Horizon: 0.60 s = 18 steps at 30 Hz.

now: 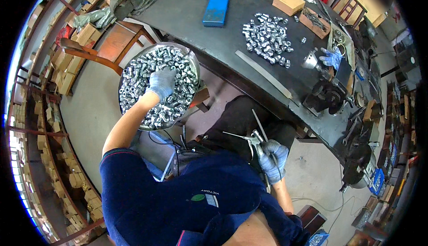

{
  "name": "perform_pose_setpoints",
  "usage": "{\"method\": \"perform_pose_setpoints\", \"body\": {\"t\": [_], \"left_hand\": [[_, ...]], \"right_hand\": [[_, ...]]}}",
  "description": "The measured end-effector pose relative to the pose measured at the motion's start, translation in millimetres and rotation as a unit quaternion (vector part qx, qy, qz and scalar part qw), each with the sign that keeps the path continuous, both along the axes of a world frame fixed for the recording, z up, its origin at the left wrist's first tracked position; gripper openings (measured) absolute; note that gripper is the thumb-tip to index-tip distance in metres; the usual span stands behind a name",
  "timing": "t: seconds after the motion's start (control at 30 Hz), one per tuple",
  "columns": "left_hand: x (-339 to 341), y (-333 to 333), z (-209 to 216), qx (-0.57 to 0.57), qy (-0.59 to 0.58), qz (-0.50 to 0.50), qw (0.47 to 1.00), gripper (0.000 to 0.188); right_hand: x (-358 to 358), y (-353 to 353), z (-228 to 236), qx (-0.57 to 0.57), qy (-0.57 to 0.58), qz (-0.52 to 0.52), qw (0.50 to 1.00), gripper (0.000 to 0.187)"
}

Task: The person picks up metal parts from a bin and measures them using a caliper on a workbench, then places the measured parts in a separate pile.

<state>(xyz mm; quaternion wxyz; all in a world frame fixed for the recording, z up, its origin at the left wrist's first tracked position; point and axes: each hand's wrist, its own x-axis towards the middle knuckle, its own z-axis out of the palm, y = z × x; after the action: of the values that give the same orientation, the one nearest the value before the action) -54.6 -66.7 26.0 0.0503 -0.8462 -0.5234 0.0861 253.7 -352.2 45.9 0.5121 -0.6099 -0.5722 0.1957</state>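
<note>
My left hand [162, 84], pinching or not I cannot tell, is among small shiny metal fittings [154, 111] in the round metal pan [193, 59], far left of my right hand [273, 159], which grips a thin-nozzled silver tool [254, 140] pointing left.

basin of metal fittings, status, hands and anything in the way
Left hand on metal fittings in basin, grip hidden. Right hand closed on silver tool. Possible obstacle: wooden chair close beside basin.
</note>
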Motion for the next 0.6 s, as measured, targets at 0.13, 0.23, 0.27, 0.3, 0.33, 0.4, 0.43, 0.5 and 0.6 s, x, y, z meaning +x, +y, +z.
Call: {"method": "perform_pose_setpoints", "body": {"t": [0.13,0.23,0.27,0.3,0.33,0.4,0.43,0.5,0.6], "left_hand": [[9,-5,7,-0.005,0.041,-0.004,0.999,0.030],[11,-5,6,0.025,0.059,-0.037,0.997,0.030],[9,-3,3,0.031,0.067,-0.046,0.996,0.031],[8,-2,2,0.035,0.093,-0.052,0.994,0.030],[5,-1,2,0.027,0.080,-0.048,0.995,0.027],[12,-3,21,0.015,0.055,-0.036,0.998,0.015],[14,-1,26,0.028,0.045,-0.026,0.998,0.012],[22,-11,49,-0.023,-0.154,0.063,0.986,0.015],[35,-31,58,-0.329,-0.614,-0.006,0.718,0.029]], "right_hand": [[0,0,-3,-0.010,-0.026,-0.008,1.000,0.029],[-2,-1,-2,-0.001,-0.019,-0.009,1.000,0.028],[-2,-1,-1,-0.009,-0.011,-0.001,1.000,0.029],[-2,-2,1,-0.016,-0.004,0.007,1.000,0.030],[-2,-2,2,-0.024,0.004,0.016,1.000,0.031],[-1,-7,1,-0.082,0.015,0.021,0.996,0.034],[-1,-7,1,-0.051,0.003,0.018,0.999,0.032],[-5,-2,1,0.011,-0.017,0.017,1.000,0.028],[-7,3,1,-0.011,-0.024,0.025,0.999,0.033]]}}
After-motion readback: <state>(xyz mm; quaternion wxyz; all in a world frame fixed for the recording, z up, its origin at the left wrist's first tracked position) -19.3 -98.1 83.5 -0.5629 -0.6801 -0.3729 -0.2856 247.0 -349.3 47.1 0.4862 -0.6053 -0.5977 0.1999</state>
